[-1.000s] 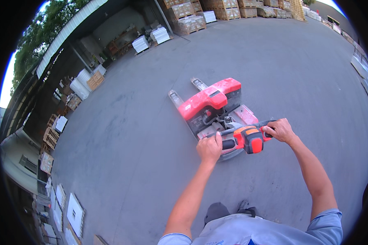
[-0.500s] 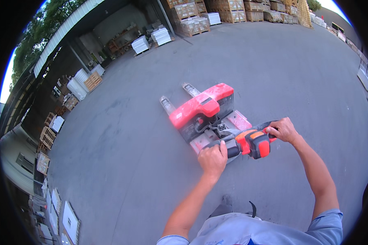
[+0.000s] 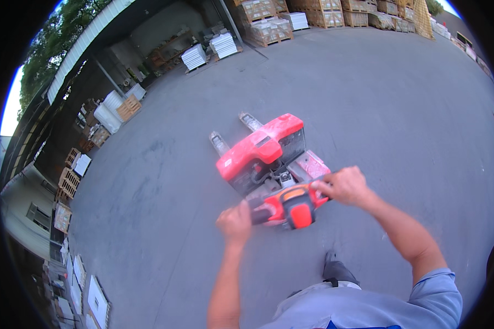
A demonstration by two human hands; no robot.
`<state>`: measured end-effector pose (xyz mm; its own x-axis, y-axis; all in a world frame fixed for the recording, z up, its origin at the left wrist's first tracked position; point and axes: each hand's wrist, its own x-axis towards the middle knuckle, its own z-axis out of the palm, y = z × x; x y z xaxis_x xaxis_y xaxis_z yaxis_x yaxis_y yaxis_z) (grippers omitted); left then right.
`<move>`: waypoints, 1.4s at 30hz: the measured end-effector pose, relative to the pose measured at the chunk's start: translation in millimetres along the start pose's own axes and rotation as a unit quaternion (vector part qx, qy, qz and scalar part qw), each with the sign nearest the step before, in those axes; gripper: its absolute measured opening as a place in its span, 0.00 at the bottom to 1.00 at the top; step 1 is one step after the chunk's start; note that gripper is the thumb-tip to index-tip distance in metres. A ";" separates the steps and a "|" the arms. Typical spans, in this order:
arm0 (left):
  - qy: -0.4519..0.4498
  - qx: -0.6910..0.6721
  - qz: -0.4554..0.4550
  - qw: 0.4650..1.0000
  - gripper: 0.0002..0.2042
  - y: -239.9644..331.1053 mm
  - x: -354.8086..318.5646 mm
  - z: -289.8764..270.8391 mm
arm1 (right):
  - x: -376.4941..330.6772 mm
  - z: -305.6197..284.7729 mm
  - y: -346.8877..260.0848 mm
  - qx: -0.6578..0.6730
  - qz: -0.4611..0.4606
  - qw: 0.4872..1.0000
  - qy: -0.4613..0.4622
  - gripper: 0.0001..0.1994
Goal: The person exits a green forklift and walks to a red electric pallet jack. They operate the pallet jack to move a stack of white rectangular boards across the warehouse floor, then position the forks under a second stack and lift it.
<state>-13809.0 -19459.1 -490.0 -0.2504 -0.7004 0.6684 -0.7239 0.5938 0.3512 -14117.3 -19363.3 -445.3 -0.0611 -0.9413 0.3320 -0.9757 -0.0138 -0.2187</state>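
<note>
A red electric pallet truck [image 3: 260,143] stands on grey paving in front of me, its two forks [image 3: 219,143] pointing away to the far left. Its steering handle [image 3: 299,213], red and black with an orange part, tilts back toward me. My left hand [image 3: 235,222], slightly blurred, is closed round the black grip at the handle's left end. On the other end my right hand [image 3: 343,185] is wrapped round the grip, thumb near the red controls. The forks carry no load.
Wrapped crates on pallets [image 3: 270,33] are stacked along the far edge. White stacks [image 3: 224,45] sit by an open shed at the far left. Wooden pallets [image 3: 68,182] and flat white panels [image 3: 97,301] line the left side. My shoe [image 3: 330,256] shows below the handle.
The handle has swung left and nearer to me, with both hands still on it. The truck's body has shifted slightly left in view. My shoe has come forward.
</note>
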 end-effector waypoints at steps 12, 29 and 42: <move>-0.012 -0.014 -0.058 0.998 0.24 -11.6 9.9 29.2 | -1.2 12.5 7.1 0.039 -0.028 0.999 -0.013 0.31; -0.057 0.030 -0.011 0.998 0.21 93.4 -17.3 107.1 | 1.7 36.8 151.3 0.056 -0.053 0.997 -0.009 0.26; 0.038 0.073 -0.048 0.995 0.20 160.1 -1.1 172.2 | 46.6 29.6 246.0 0.045 -0.102 0.991 -0.077 0.29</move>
<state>-14035.3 -19431.5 -547.4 -0.1306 -0.7160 0.6858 -0.8294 0.4579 0.3200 -14354.0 -19420.5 -510.8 0.1743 -0.9564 0.2345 -0.9416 -0.2315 -0.2443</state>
